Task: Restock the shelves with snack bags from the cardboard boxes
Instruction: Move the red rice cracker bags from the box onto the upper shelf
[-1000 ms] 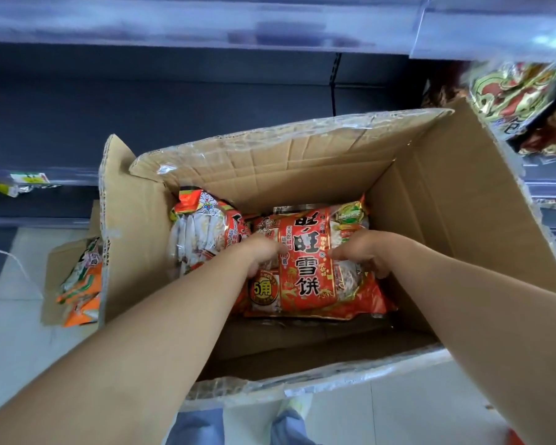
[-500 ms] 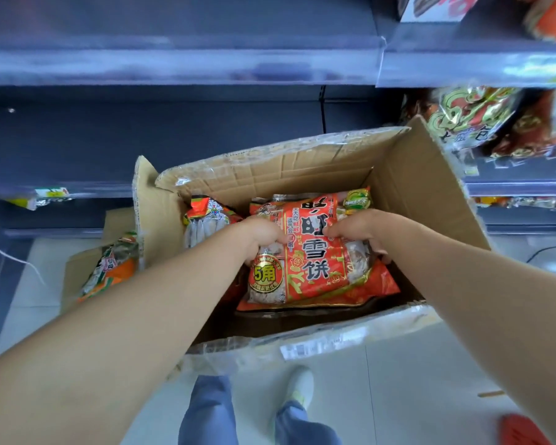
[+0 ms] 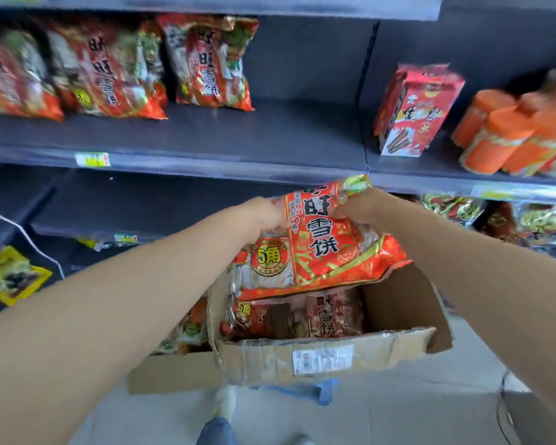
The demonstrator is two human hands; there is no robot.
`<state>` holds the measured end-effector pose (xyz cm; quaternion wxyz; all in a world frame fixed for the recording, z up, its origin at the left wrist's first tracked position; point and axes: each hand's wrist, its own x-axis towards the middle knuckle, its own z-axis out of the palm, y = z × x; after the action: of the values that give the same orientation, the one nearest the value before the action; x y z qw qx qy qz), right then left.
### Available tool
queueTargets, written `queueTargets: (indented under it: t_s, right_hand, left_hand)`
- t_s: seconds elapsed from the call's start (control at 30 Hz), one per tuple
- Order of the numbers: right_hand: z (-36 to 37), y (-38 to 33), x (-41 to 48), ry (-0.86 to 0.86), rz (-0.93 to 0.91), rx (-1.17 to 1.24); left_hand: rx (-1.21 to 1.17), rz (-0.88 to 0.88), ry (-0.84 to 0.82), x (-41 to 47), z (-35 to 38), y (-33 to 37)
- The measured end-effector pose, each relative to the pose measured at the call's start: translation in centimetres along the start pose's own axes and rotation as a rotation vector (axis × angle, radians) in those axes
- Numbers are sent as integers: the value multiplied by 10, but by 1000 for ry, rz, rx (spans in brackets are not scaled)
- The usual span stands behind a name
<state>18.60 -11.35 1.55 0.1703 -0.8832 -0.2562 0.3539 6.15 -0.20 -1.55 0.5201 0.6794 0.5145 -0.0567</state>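
Holding 1 red snack bag (image 3: 318, 248) in the air above the open cardboard box (image 3: 302, 358), pinched along its top edge: at the upper left corner by the left hand (image 3: 264, 216), fingers curled into the wrapper, and at the upper right corner by the right hand (image 3: 360, 208), likewise clenched on the film. Hanging printed face toward the camera, long axis roughly upright but tipped, top leaning away toward the shelving, bottom edge just over the box opening. Beneath it, inside the box, at least 1 more bag of the same print (image 3: 302, 319), lying flat.

Above and beyond the hands, the upper shelf (image 3: 238, 136), with 3 matching bags (image 3: 206, 59) in view standing upright on its left part and a bare stretch of board just right of the last one. Judged from that layout: probably bound for that bare stretch, so almost straight up and forward from the present grip, neither hand clearly nearer, the left on the side of the standing row. Likely needs setting down on its bottom edge, face out, close beside that last bag.

Further right, past the upright divider, a red carton (image 3: 414, 110) and orange packs (image 3: 511, 136). Left of the box, a 2nd box (image 3: 174, 370) with blurred packets, contents not readable
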Motion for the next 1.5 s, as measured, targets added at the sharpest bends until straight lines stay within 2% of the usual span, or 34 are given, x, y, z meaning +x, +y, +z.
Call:
queueTargets:
  t_s: [0.07,0.2,0.37,0.57,0.73,0.9,1.23,1.5]
  right_hand:
    - [-5,-22,2,77,-52,89]
    - [3,-65,13,232,-21,312]
    - [19,-114,43,379,-81,355]
    - [33,-172,91,491,-117,298]
    - [44,-218,145,572,-194,368]
    - [51,-255,196,594,-263,431]
    - [59,-283,261,614,-213,429]
    - [68,-292,279,602,-180,461]
  left_hand:
    - [-17,76,96,-6,-22,11]
    - [-173,151,287,-6,-68,22]
    - [-296,246,370,16,-122,21]
    - [-306,315,378,72,-186,21]
    - [-233,380,361,134,-238,30]
    - [-258,359,328,196,-278,42]
    - [-255,368,316,287,-302,47]
    - [-182,366,303,305,-313,53]
